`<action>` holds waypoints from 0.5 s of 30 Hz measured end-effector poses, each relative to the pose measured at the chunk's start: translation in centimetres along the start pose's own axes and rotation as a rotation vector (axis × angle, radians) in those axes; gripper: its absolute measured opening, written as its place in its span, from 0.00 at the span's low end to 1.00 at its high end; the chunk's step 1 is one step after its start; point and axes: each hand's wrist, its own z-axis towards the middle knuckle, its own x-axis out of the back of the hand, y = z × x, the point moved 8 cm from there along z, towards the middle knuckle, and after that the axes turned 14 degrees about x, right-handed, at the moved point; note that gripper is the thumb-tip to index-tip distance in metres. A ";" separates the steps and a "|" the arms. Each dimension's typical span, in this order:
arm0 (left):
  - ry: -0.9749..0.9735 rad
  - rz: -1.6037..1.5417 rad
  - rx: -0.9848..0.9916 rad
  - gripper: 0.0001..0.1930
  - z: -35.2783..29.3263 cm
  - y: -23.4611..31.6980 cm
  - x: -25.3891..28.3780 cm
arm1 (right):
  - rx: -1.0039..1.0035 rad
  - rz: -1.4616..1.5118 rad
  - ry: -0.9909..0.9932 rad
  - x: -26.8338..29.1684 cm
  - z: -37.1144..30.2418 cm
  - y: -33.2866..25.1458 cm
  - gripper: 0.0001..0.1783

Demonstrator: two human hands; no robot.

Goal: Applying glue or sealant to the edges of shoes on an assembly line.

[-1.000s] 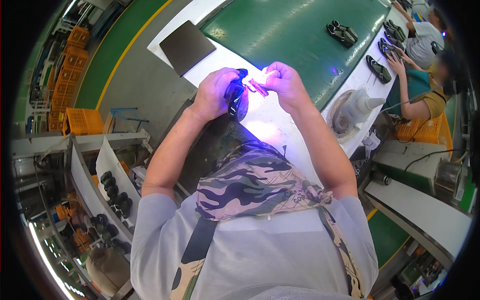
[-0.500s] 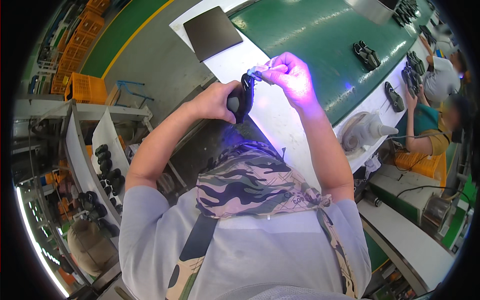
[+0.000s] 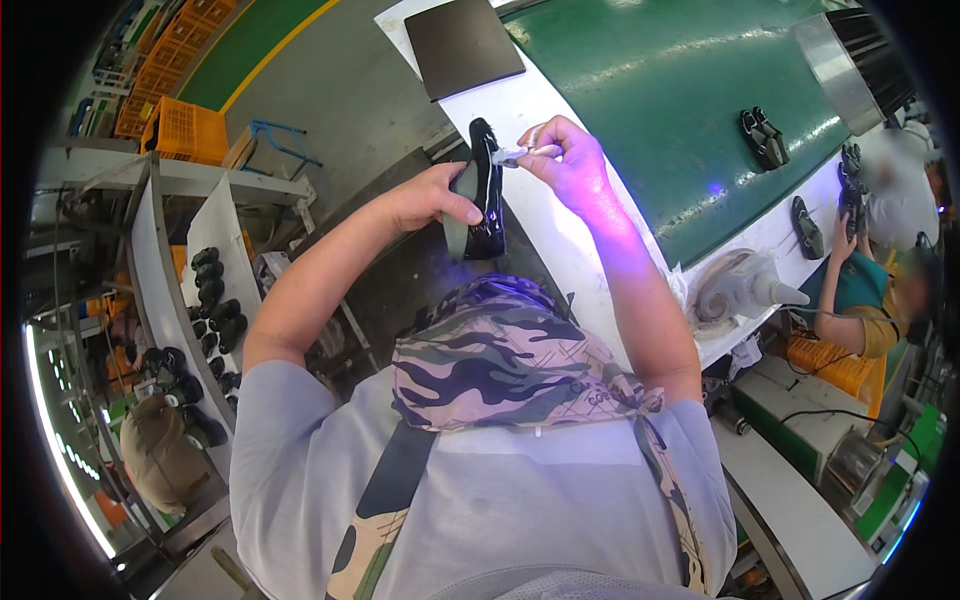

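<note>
My left hand (image 3: pixel 436 198) is closed round a glossy black shoe (image 3: pixel 489 190), thumb pressed on its side. The shoe points away from me, tipped so that its dark shiny side faces up and a grey surface shows by my palm. In my right hand (image 3: pixel 572 165) the fingers pinch a small pale, crumpled piece that looks like a cloth (image 3: pixel 508 157). Its tip touches the upper side of the shoe, or comes very close to it. Bluish-purple light falls on my right hand and forearm.
A white bench (image 3: pixel 535 190) borders a green conveyor belt (image 3: pixel 640 90); a dark square board (image 3: pixel 462 48) lies at its far end. On the right stand a pointed white bottle (image 3: pixel 765 285) and a pair of shoes (image 3: pixel 764 138). Beyond, co-workers handle shoes. Left, a rack (image 3: pixel 205 300) holds dark shoes.
The shoe has turned in my left hand, from nearly end-on to showing its long side. My right hand has come slightly nearer, with the pale piece now along that side. The view has shifted.
</note>
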 end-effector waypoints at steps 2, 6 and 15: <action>-0.002 -0.081 0.005 0.30 0.0 -0.3 0.5 | -0.026 0.014 -0.041 -0.8 -0.6 0.6 0.12; -0.015 -0.245 -0.020 0.28 -0.2 -0.3 1.0 | -0.078 0.057 -0.073 -1.7 -2.1 1.2 0.11; 0.004 -0.297 -0.035 0.25 1.6 -0.2 0.6 | -0.032 0.085 -0.089 0.7 -4.7 -0.1 0.12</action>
